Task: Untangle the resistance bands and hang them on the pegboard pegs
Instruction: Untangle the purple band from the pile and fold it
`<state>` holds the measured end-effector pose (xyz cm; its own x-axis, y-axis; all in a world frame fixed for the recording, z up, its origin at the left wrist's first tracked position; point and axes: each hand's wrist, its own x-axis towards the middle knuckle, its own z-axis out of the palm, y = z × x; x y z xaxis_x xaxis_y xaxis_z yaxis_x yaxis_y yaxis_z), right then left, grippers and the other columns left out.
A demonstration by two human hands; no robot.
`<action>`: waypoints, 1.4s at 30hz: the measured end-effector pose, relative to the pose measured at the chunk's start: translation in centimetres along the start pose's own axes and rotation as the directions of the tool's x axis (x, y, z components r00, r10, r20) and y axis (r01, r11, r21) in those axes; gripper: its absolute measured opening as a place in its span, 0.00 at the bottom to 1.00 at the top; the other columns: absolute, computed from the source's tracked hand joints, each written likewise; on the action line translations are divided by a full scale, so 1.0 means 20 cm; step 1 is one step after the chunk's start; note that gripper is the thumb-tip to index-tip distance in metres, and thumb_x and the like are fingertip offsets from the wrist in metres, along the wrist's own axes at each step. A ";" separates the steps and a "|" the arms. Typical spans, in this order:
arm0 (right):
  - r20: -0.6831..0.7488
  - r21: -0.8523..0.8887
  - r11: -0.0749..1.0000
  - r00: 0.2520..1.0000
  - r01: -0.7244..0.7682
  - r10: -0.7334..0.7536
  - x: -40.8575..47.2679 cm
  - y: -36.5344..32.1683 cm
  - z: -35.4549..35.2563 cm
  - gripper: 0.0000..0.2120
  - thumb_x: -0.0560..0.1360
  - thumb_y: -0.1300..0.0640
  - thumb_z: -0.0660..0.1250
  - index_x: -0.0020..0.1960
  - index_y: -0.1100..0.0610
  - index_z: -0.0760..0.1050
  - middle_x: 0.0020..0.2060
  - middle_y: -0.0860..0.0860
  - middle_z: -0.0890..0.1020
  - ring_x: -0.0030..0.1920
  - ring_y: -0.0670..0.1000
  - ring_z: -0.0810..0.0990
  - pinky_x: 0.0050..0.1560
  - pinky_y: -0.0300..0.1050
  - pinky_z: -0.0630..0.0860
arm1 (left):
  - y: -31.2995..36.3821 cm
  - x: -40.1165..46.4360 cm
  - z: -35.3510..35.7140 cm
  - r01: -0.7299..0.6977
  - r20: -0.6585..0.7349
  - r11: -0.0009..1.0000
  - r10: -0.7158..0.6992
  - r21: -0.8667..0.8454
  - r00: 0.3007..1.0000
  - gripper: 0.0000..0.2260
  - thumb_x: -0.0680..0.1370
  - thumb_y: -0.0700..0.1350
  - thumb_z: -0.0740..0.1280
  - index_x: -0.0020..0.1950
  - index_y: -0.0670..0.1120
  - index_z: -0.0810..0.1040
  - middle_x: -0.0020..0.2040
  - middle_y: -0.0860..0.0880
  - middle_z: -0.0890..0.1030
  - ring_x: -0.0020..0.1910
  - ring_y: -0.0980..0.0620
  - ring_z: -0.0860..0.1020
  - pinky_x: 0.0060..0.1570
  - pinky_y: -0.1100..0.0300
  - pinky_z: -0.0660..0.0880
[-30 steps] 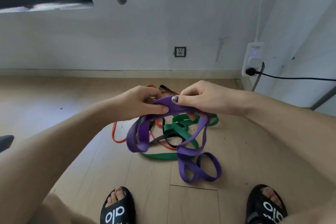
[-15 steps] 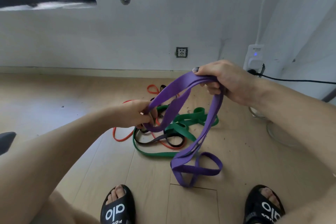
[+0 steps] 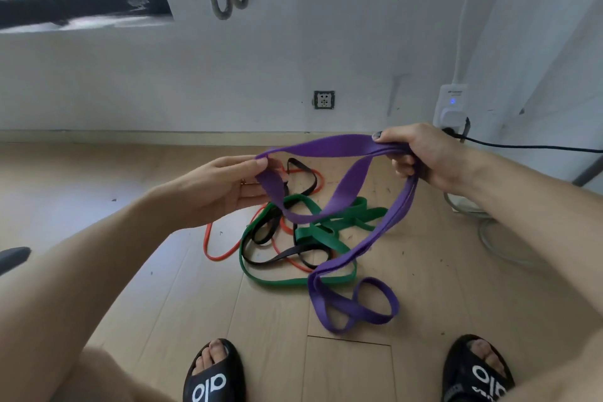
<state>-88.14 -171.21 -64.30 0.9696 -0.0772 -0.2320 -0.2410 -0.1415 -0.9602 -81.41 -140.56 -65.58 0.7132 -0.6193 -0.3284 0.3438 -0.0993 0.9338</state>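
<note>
Bare forearms, dark-painted thumbnail (image 3: pixel 377 135), black slides (image 3: pixel 213 375) (white lettering, apparently "alo").

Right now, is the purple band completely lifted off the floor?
No, the purple band hangs from both hands, but its lower loops lie on the floor.
</note>
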 end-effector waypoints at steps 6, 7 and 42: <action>0.055 0.031 0.999 0.998 -0.010 0.008 0.00 -0.03 0.02 0.20 0.81 0.56 0.61 0.30 0.52 0.67 0.24 0.48 0.61 0.26 0.49 0.60 0.35 0.47 0.59 | 0.08 0.00 0.01 -0.001 0.011 0.953 0.004 -0.304 1.000 0.21 0.82 0.56 0.59 0.35 0.46 0.77 0.23 0.55 0.66 0.28 0.56 0.67 0.36 0.62 0.77; 0.064 0.017 1.000 0.998 -0.010 0.009 0.00 -0.03 0.02 0.20 0.80 0.56 0.61 0.30 0.52 0.68 0.23 0.48 0.61 0.26 0.49 0.60 0.35 0.47 0.60 | 0.08 0.00 0.00 -0.002 -0.021 0.975 -0.003 -0.224 1.000 0.20 0.80 0.57 0.62 0.36 0.45 0.77 0.25 0.53 0.66 0.27 0.55 0.65 0.35 0.62 0.75; 0.201 -0.736 0.661 0.980 0.146 0.007 -0.05 0.15 0.16 0.15 0.69 0.62 0.73 0.47 0.47 0.72 0.42 0.48 0.79 0.39 0.47 0.78 0.35 0.38 0.72 | -0.05 -0.01 -0.19 0.097 -0.068 0.213 -0.139 0.972 0.988 0.08 0.76 0.45 0.74 0.40 0.47 0.76 0.36 0.51 0.77 0.36 0.54 0.73 0.40 0.60 0.69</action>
<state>-89.70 -168.47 -67.42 0.9565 0.1216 -0.2653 -0.0481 -0.8310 -0.5542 -79.63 -137.34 -66.93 0.6985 -0.5449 -0.4638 -0.4514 -0.8385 0.3053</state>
